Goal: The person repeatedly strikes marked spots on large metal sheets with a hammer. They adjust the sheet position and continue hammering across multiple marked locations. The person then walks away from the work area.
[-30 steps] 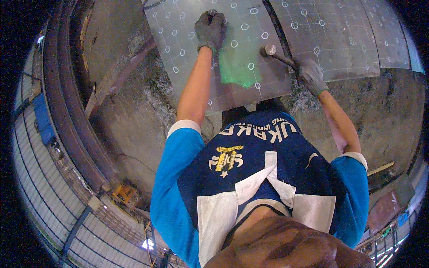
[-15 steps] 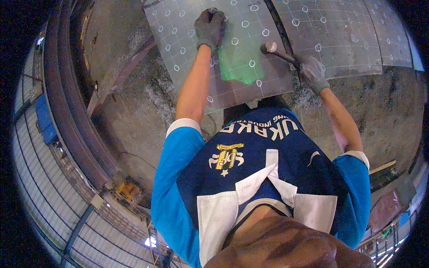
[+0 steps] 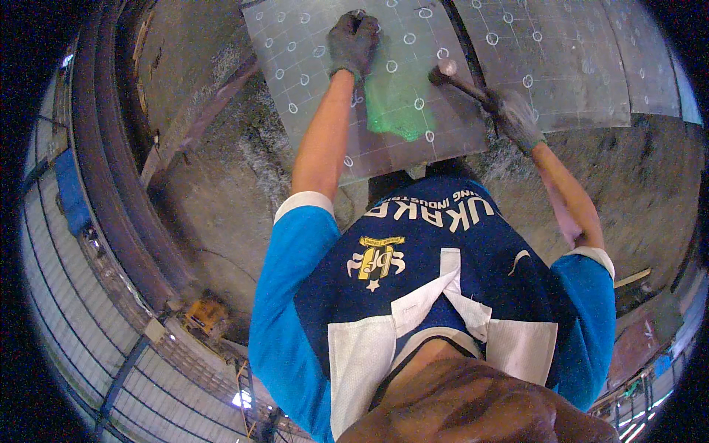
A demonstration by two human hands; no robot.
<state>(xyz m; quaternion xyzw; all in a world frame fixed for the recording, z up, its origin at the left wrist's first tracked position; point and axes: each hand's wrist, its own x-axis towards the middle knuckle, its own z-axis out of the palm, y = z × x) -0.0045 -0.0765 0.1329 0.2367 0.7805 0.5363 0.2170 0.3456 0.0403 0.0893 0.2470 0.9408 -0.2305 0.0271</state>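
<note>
A grey metal sheet (image 3: 325, 88) marked with a grid and small white circles lies in front of me, with a green smear (image 3: 395, 111) near its middle. My left hand (image 3: 353, 40), in a grey glove, is shut on a small punch held upright against the sheet near its far edge. My right hand (image 3: 513, 118), also gloved, grips the handle of a hammer (image 3: 454, 77); the hammer head hovers just above the sheet, right of the left hand.
A second marked metal sheet (image 3: 576, 52) lies to the right, across a dark gap. Rough concrete floor (image 3: 221, 192) surrounds the sheets. A curved steel rail (image 3: 111, 184) runs along the left, with a yellow object (image 3: 207, 317) below it.
The hammer head has swung left and slightly down toward the left hand. The left hand has stayed in place on the sheet.
</note>
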